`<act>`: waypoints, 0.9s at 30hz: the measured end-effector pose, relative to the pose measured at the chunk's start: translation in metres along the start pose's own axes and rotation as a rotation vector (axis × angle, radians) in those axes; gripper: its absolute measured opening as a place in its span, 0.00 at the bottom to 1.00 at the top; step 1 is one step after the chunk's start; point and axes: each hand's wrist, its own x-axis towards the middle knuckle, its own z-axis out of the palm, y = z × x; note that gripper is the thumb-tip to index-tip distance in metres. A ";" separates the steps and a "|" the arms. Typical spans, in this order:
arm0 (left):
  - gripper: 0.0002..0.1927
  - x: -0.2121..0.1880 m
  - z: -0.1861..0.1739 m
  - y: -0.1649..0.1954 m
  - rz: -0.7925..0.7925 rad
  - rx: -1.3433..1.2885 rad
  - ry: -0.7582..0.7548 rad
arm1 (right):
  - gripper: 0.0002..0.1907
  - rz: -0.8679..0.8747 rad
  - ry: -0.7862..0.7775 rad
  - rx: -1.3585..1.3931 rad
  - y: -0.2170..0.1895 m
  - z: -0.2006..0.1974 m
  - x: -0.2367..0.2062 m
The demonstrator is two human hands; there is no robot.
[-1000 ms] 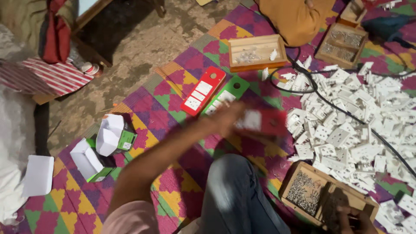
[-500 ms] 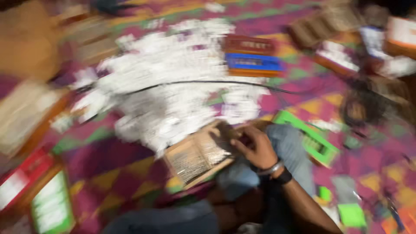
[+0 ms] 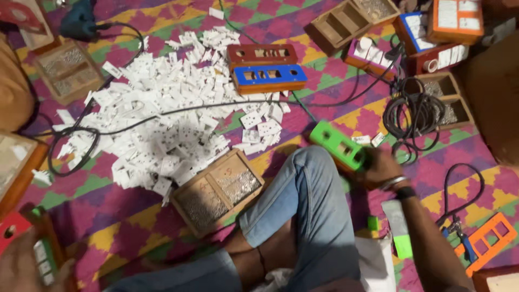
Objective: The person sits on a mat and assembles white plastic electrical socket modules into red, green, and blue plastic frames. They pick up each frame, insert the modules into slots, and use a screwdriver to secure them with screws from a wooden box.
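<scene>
I'm sitting cross-legged on the patterned mat (image 3: 135, 216), my bent knee (image 3: 303, 184) pointing toward the pile of white sockets (image 3: 162, 119); taking that knee as landmark for everything.

Just right of the knee, my right hand (image 3: 378, 165) is closing around one end of the green extension-board casing (image 3: 339, 145), fingers wrapped on it, casing tilted with its cutout face up. I'm probably holding it by the end so the openings stay clear. Far left and below the knee, at the frame corner, my left hand (image 3: 21, 267) is resting on a red-and-green board (image 3: 24, 243). It's blurred, so I can't tell whether the fingers are actually gripping.

Just left of the knee, touching my leg, the wooden tray of small metal parts (image 3: 219, 189) is sitting. It's likely kept close for easy reach. Beyond the knee, at the far edge of the pile, a red casing (image 3: 262, 54) and a blue casing (image 3: 269, 78) are lying side by side. A black cable (image 3: 178, 111) is running across the sockets. Right of the knee, past my hand, a coiled black cord (image 3: 413, 116) is lying beside another wooden box (image 3: 446, 97). Lower right of the knee, an orange casing (image 3: 486, 238) is lying flat.
</scene>
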 end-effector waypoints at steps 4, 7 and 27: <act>0.42 -0.022 0.045 0.063 0.099 -0.073 0.140 | 0.45 0.023 0.007 0.551 -0.031 -0.076 -0.005; 0.30 -0.033 0.061 0.191 0.028 -0.945 -0.050 | 0.45 -0.255 0.088 0.512 -0.092 -0.111 -0.020; 0.25 0.035 0.009 0.108 0.000 -0.590 0.203 | 0.19 -0.148 -0.592 1.411 -0.293 0.093 -0.016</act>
